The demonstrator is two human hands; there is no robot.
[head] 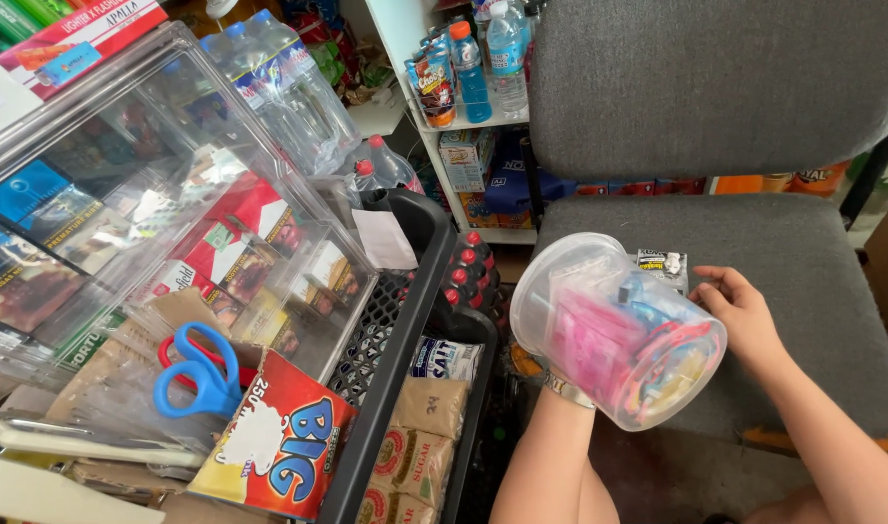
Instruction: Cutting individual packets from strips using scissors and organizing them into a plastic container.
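Nearest the camera, at the bottom left, a red and yellow snack bag (279,448) lies on the cluttered tabletop, with blue-handled scissors (197,369) just beside it. Behind them a clear display case (124,146) holds flat packets, and a black crate (405,320) stands at the tabletop's right edge with sugar bags (420,427) and red-capped bottles (468,267) in it.

Right of the crate, the left hand (559,374) is almost wholly hidden behind a clear plastic tub (614,330); it seems to grip the tub from underneath, but how the fingers lie cannot be told. The tub is held up, tilted on its side with its mouth toward the right, above the front of a grey chair (813,281). Pink and coloured small items fill it.

On the chair seat, the right hand (745,311) rests with fingers loosely curled, thumb near a small card packet (662,264) lying just beside the tub; it pinches nothing clearly.

Tilted this far, the tub could spill its contents onto the seat or floor. A one-handed hold on smooth plastic could also slip.
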